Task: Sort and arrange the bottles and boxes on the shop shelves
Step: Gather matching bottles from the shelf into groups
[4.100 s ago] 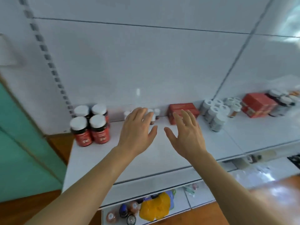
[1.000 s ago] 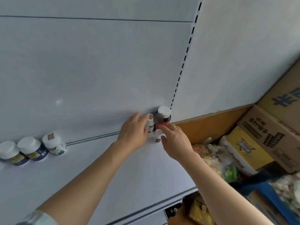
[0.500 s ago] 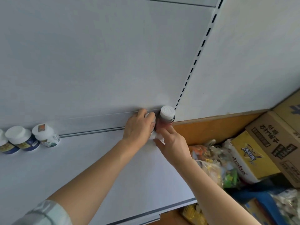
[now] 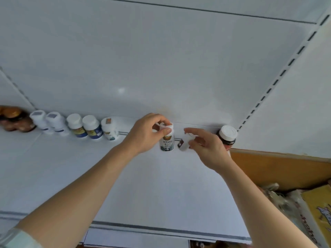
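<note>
My left hand (image 4: 146, 135) grips the cap of a white bottle with a green label (image 4: 167, 142), holding it upright near the back of the white shelf (image 4: 161, 185). My right hand (image 4: 208, 147) holds a small white bottle with a dark label (image 4: 184, 143), tilted, just right of the first. A dark bottle with a white cap (image 4: 227, 136) stands in the shelf's back right corner, behind my right hand. A row of several white-capped bottles (image 4: 89, 127) lines the back wall to the left.
Dark brown jars (image 4: 13, 119) sit at the far left of the row. A slotted upright (image 4: 279, 76) marks the shelf's right end. Beyond it lie a wooden board (image 4: 279, 169), a yellow carton (image 4: 318, 217) and plastic bags.
Both hands came away from the back right corner, each carrying a small bottle leftward. The dark white-capped bottle stays in the corner. The view has swung left, showing more of the bottle row.
</note>
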